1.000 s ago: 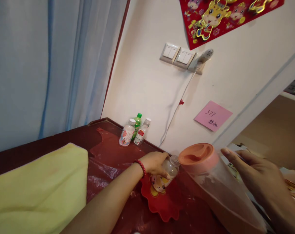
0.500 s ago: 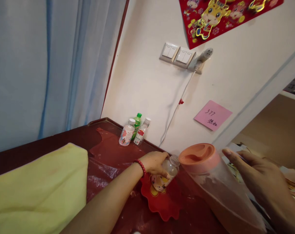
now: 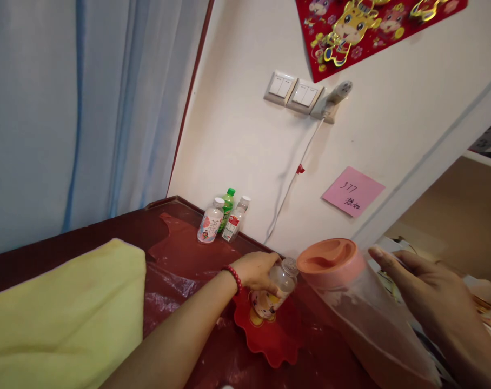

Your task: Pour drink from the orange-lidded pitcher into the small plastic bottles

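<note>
My left hand (image 3: 262, 273), with a red bead bracelet at the wrist, is wrapped round a clear uncapped bottle (image 3: 285, 276) with a printed label. The bottle stands on a red scalloped tray (image 3: 261, 343). At the right, my right hand (image 3: 436, 302) grips a large translucent pitcher (image 3: 375, 313) on its far side; the handle is mostly hidden behind the hand. The pitcher leans left, so its orange lid (image 3: 329, 256) is at the bottle's mouth. Whether liquid is flowing between them I cannot tell.
Several capped bottles, among them a green one (image 3: 228, 204) and a white-labelled one (image 3: 210, 222), stand by the wall on the dark red table (image 3: 180, 319). A yellow cloth (image 3: 79, 313) lies at left. A white cable (image 3: 286, 197) hangs from the wall socket.
</note>
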A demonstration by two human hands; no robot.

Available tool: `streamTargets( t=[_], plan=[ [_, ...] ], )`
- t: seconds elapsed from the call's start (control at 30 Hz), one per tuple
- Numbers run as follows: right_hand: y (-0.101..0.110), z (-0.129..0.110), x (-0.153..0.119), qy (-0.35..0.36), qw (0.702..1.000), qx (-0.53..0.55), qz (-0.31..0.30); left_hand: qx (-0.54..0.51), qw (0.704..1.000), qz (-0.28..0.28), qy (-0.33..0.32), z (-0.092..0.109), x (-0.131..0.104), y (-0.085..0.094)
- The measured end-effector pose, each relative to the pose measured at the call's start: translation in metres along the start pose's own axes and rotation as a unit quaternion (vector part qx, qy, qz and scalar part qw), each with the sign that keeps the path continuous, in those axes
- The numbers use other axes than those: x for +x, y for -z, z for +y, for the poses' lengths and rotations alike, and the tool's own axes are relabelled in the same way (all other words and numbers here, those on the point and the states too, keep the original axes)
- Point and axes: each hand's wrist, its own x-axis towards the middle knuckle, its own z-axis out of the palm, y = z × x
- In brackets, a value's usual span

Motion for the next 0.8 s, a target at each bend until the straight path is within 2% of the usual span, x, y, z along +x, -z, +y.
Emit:
streamTargets(
  t=[0.8],
  plan=[
    [-0.0008,-0.0072,-0.0012,-0.005,1.0,-0.016,-0.002,0.002,1.0,0.0,0.002,0.0013,-0.0011,0.0014]
  ],
)
